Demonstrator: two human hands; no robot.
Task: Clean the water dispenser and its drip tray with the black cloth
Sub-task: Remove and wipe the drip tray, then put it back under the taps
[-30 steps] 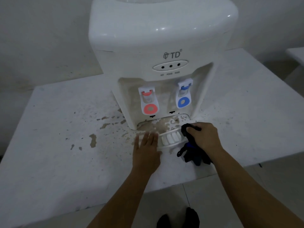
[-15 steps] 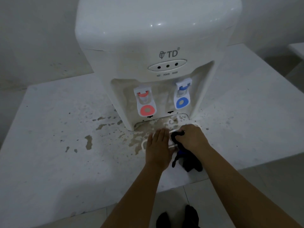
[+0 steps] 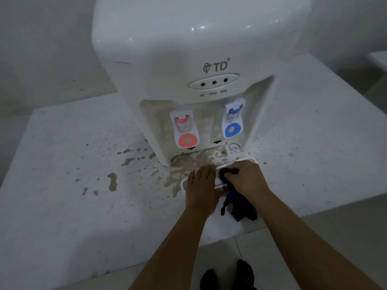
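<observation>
The drip tray lies just below the middle of the frame, pulled out in front of the water dispenser onto the worktop. It looks like thin white plastic, light and stiff, likely to skid on the wet surface, so pinning it down makes sense. The left hand lies flat on its left part, fingers straight, pressing. The right hand is curled round a bunch of the black cloth, pushing it onto the tray's right part; the loose end trails down toward the worktop's near edge. The cloth looks soft and limp, best taken in a wad as it is now.

Brown splashes stain the worktop left of centre, the bay the tray came from, and the recess behind the red tap and blue tap. The worktop is pale and speckled, set against bare walls across the top of the frame; pale floor tiles and dark shoes show at the bottom.
</observation>
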